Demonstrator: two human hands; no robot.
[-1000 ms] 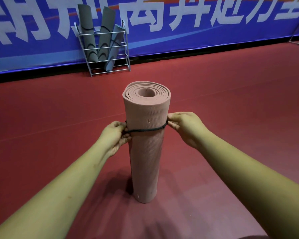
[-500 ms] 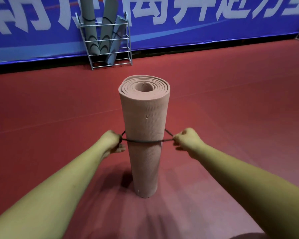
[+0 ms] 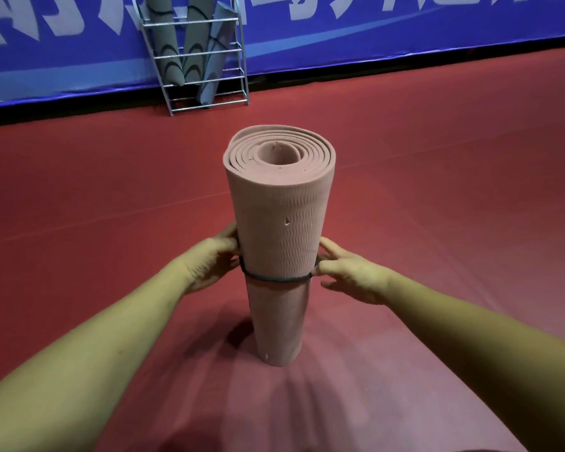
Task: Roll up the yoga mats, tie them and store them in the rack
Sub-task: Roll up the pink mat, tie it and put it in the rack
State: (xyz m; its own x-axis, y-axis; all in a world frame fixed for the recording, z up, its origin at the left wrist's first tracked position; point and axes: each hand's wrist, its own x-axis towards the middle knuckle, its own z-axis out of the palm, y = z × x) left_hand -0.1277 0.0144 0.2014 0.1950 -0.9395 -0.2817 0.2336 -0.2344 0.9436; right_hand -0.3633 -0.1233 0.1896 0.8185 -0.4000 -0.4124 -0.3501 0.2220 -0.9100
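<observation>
A pink rolled yoga mat [image 3: 279, 223] stands upright on the red floor in front of me. A thin black band [image 3: 276, 279] sits snug around its middle. My left hand [image 3: 211, 261] rests against the mat's left side at band height, its fingertips partly hidden behind the roll. My right hand [image 3: 349, 272] is at the mat's right side with its fingers spread and fairly straight, the fingertips touching the mat beside the band. A metal rack [image 3: 203, 60] stands at the far wall.
Three grey rolled mats [image 3: 168, 44] lean in the rack, each with a dark band. A blue banner [image 3: 372, 34] with white characters runs along the wall behind it. Red floor [image 3: 437, 190] spreads between me and the rack.
The band, stretched wide between both hands half a second ago, now lies tight on the mat, lower than a second ago. Both hands have come back in against the roll and loosened.
</observation>
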